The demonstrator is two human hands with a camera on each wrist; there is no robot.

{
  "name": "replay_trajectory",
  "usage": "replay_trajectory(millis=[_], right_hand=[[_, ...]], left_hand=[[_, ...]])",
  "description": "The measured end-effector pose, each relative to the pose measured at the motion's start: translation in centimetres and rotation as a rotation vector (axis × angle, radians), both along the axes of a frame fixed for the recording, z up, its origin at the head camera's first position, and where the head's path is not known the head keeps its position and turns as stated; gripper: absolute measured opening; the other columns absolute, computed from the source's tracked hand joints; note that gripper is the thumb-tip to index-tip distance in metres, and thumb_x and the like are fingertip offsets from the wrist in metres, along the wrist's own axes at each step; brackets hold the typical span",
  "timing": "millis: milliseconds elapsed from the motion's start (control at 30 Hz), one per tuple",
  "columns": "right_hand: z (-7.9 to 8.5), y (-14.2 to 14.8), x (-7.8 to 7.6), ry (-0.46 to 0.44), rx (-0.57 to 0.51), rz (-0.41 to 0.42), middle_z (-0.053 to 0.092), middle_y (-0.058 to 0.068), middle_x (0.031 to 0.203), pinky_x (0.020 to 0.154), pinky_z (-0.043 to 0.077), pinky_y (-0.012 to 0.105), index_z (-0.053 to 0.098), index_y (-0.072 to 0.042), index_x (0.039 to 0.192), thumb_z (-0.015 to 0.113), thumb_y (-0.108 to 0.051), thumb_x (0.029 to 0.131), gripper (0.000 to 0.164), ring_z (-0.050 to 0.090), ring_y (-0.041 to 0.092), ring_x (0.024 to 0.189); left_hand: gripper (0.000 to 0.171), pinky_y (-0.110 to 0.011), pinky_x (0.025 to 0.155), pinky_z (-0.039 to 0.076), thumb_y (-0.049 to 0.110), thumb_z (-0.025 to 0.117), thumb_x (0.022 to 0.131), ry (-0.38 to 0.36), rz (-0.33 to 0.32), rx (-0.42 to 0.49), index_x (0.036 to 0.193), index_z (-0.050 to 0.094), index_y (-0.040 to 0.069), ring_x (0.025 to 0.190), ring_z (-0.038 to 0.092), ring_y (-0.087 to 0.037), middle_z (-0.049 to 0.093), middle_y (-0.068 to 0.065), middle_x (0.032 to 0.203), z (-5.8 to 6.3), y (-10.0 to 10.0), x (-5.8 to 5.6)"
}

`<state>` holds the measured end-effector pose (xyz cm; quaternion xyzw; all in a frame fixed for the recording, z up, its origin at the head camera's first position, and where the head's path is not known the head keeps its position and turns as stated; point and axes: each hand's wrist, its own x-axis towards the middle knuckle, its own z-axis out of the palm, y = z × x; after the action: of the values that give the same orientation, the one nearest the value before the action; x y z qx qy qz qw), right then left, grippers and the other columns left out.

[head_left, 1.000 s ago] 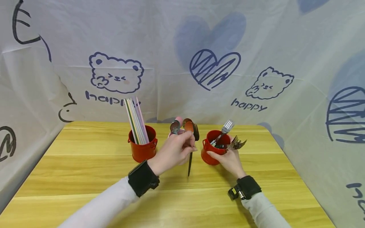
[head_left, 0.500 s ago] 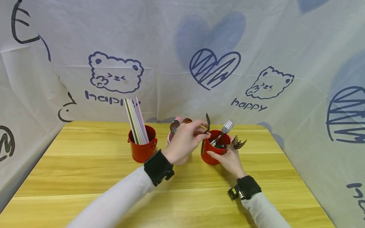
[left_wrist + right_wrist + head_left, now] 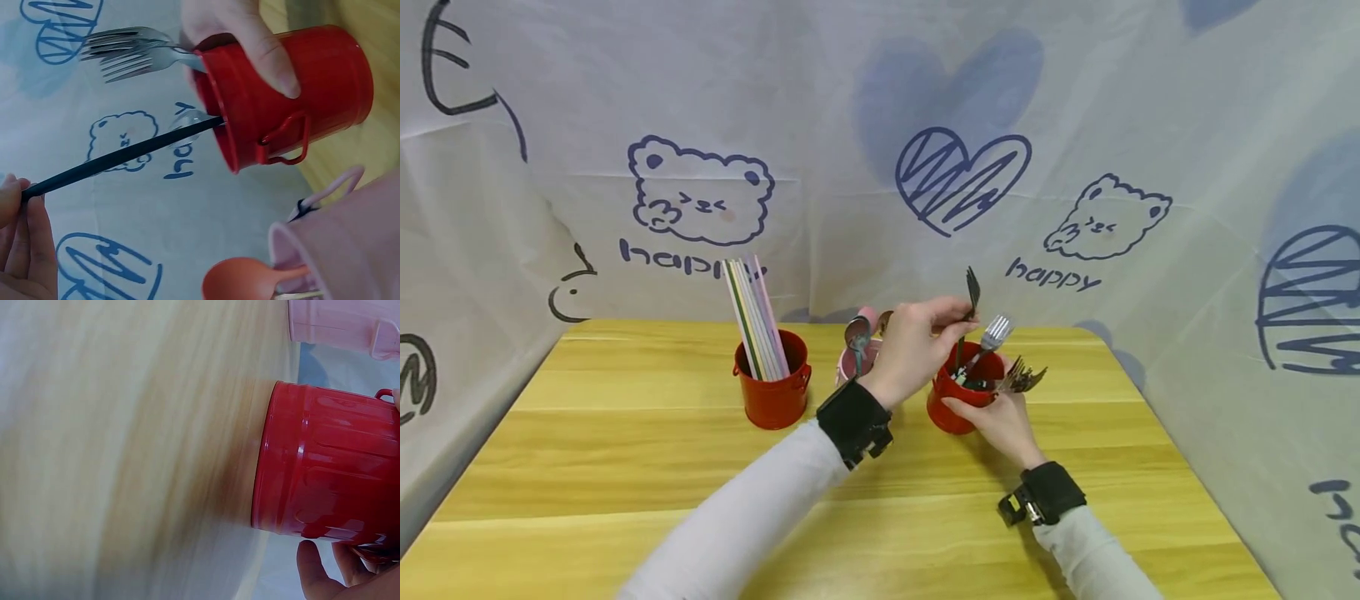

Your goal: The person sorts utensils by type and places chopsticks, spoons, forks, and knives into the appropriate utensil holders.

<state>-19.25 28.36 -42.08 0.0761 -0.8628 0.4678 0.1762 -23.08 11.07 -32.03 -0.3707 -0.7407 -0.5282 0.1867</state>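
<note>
With fingertips and thumb my left hand pinches a black fork, tines up, above a red bucket. In the left wrist view the fork's dark handle runs down into the bucket's mouth. My right hand grips the same bucket from its right side, thumb across the front. Inside stands a silver fork, and several darker forks lean out over the right rim. The right wrist view has the bucket's wall close up, its base on the table, with fingers beside it.
Left of that bucket, partly behind my left hand, stands a pink bucket of spoons, among them an orange spoon. Farther left, another red bucket holds long pale sticks. A printed cloth hangs behind the wooden table.
My left hand has carried the black fork rightward from the pink bucket and raised it over the red bucket, its handle end now inside. My right hand has stayed on the bucket.
</note>
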Motion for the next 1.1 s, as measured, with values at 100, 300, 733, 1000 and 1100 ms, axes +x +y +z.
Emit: replay_trajectory(millis=[100,300,733,1000,1100], right_hand=[[0.1,0.0,0.1,-0.009,-0.004,-0.004,0.056,0.023,0.125,0.093,0.045,0.052,0.035,0.001,0.134,0.082,-0.014,0.072,0.079,0.056,0.037,0.111],[-0.1,0.3,-0.1,0.021,0.010,0.033,0.055,0.020,0.126,0.092,0.046,0.052,0.034,0.001,0.135,0.081,-0.012,0.072,0.080,0.056,0.036,0.111],[-0.7,0.3,-0.3,0.048,0.035,0.005,0.059,0.016,0.119,0.085,0.050,0.049,0.039,-0.003,0.131,0.083,-0.016,0.071,0.076,0.060,0.033,0.105],[-3.0,1.8,-1.7,-0.015,0.061,-0.042,0.058,0.009,0.124,0.088,0.050,0.044,0.033,-0.010,0.134,0.083,-0.037,0.069,0.087,0.059,0.025,0.107],[-3.3,2.0,-1.8,-0.032,0.055,-0.051,0.058,0.010,0.123,0.087,0.050,0.045,0.032,-0.010,0.134,0.083,-0.039,0.068,0.088,0.059,0.026,0.106]], left_hand=[[0.018,-0.018,0.079,0.052,0.010,0.065,0.088,-0.018,-0.002,-0.017,0.105,0.069,0.005,0.088,0.066,-0.010,0.072,-0.005,0.099,-0.4,0.6,-0.1],[0.021,-0.017,0.077,0.052,0.010,0.066,0.088,-0.026,0.007,-0.074,0.108,0.068,0.005,0.088,0.067,-0.010,0.071,-0.006,0.102,-1.3,1.4,-0.1],[0.015,-0.021,0.069,0.053,0.016,0.061,0.092,0.001,0.067,-0.365,0.104,0.067,0.009,0.080,0.066,-0.013,0.070,-0.003,0.093,-3.0,2.3,0.2],[0.025,-0.024,0.072,0.054,0.011,0.063,0.090,-0.033,0.086,-0.470,0.115,0.065,0.005,0.085,0.066,-0.016,0.070,-0.008,0.101,-4.0,1.1,0.3],[0.023,-0.022,0.065,0.052,0.010,0.062,0.091,-0.031,0.079,-0.485,0.113,0.067,0.006,0.077,0.064,-0.014,0.070,-0.007,0.099,-4.4,0.4,0.5]])
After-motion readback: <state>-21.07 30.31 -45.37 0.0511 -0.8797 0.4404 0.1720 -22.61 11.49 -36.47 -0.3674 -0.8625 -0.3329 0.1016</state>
